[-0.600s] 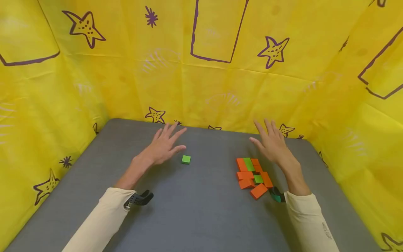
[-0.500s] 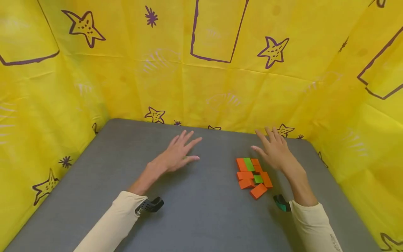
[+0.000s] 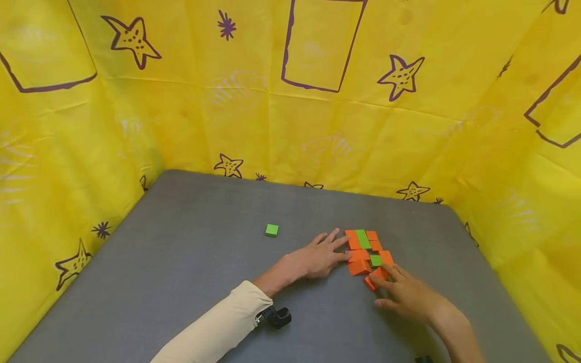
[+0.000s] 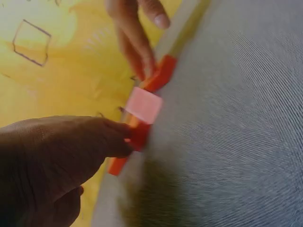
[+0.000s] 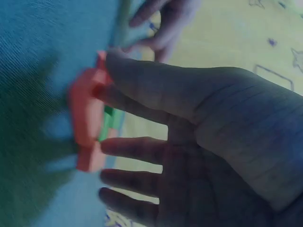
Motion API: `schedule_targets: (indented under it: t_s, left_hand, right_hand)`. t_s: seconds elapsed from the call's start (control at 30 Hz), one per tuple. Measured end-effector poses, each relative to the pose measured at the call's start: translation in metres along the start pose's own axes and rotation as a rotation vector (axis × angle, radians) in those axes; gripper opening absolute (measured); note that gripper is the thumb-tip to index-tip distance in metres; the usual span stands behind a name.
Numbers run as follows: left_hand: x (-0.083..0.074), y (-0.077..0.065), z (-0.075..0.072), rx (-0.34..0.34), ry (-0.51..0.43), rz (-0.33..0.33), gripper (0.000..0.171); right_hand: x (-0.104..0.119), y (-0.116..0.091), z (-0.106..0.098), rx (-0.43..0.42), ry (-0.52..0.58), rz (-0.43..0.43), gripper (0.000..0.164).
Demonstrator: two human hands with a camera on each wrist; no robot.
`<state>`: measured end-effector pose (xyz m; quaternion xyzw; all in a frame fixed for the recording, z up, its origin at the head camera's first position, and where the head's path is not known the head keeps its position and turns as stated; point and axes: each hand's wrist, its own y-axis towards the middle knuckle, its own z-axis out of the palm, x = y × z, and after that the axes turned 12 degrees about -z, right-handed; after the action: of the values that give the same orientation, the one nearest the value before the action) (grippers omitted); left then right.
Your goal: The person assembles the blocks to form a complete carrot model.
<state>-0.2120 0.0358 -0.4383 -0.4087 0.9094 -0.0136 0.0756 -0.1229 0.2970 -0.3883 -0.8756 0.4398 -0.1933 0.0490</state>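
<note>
A cluster of orange and green blocks lies flat on the grey table, right of centre in the head view. It includes a far-left orange block, a long green block and a small green block. My left hand reaches in from the left, its extended fingertips at the cluster's left side. On the near right, the fingers of my right hand touch the nearest orange block, and partly cover it. Both wrist views are blurred; the right one shows spread fingers beside an orange block.
A lone green block lies on the grey table, left of the cluster. Yellow cloth with drawn starfish hangs around the table's back and sides.
My left hand has moved right and nearer, down to the cluster's left side, uncovering the lone green block. My right hand has drawn back toward me and lowered onto the nearest orange block.
</note>
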Motion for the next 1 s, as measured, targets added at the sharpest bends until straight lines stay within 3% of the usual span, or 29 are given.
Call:
schedule_targets:
  t_s: [0.2,0.3,0.4,0.6,0.83,1.0]
  left_hand:
    - [-0.006,-0.001,-0.014,-0.013,0.008,0.106,0.024]
    - [-0.011,0.005,-0.018,0.026,0.037,0.144,0.039]
    - [-0.016,0.010,-0.018,0.071,0.070,0.155,0.061]
    - [-0.023,0.016,-0.017,0.021,0.141,0.183,0.076]
    - [-0.011,0.013,-0.025,0.007,0.106,0.218,0.078]
    - [0.005,-0.004,-0.039,-0.061,0.009,0.231,0.075]
  right_hand:
    - [-0.007,-0.015,0.001,-0.049,0.023,-0.040,0.035]
    - [-0.009,-0.012,0.003,-0.084,-0.020,-0.059,0.038]
    - [-0.011,-0.006,0.010,-0.144,-0.075,-0.135,0.049]
    - [-0.011,0.001,0.020,-0.269,-0.155,-0.187,0.043]
    - [-0.011,0.006,0.022,-0.309,-0.232,-0.242,0.044]
    - [-0.008,0.008,0.020,-0.319,-0.246,-0.170,0.047]
